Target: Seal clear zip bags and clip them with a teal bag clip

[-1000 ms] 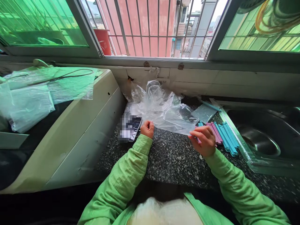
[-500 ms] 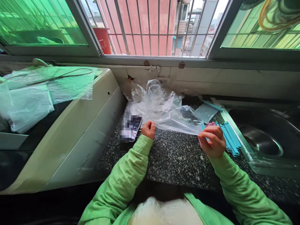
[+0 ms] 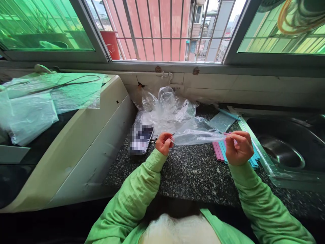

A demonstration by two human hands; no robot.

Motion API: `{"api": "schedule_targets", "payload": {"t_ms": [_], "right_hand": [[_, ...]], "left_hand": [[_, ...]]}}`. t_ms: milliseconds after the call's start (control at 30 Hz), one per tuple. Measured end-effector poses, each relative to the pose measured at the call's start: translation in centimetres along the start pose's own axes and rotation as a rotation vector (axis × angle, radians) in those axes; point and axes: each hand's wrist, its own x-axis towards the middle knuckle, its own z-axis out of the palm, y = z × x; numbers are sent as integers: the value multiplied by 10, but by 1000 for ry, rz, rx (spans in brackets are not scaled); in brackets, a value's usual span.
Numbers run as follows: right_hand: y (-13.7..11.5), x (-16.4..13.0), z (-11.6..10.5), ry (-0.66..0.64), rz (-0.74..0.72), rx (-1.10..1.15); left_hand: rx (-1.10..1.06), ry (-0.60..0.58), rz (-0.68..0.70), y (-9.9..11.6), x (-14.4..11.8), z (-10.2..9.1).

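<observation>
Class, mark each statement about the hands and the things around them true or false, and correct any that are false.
1. The bare left hand and the bare right hand both grip thin clear plastic film. True.
2. A dark rectangular phone, partly pixelated, lies on the speckled black stone worktop. True.
3. The phone is nearer the right hand than the left hand. False: it is nearer the left hand.
4. Long flat pink and blue strips lie beside the metal sink. True.
5. The strips lie to the left of the phone. False: they lie to its right.
</observation>
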Motion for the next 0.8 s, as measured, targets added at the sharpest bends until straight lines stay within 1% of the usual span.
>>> {"api": "schedule_targets", "payload": {"t_ms": [133,267,367,467,633,800], "right_hand": [[2,0,1,6,73,-25],[2,1,2,16,46,2],[1,2,2,15,44,11],[0,2,2,14,69,8],[2,2,3,16,100,20],[1,2,3,9,62,20]], "left_hand": [[-9,26,43,-1,-4,0],[30,13,147,0,-8,1],[128,37,201,2,-10,3],[222,36,225,1,-10,4],[243,84,264,-3,-9,6],[311,157,282,-4,-7,6]]}}
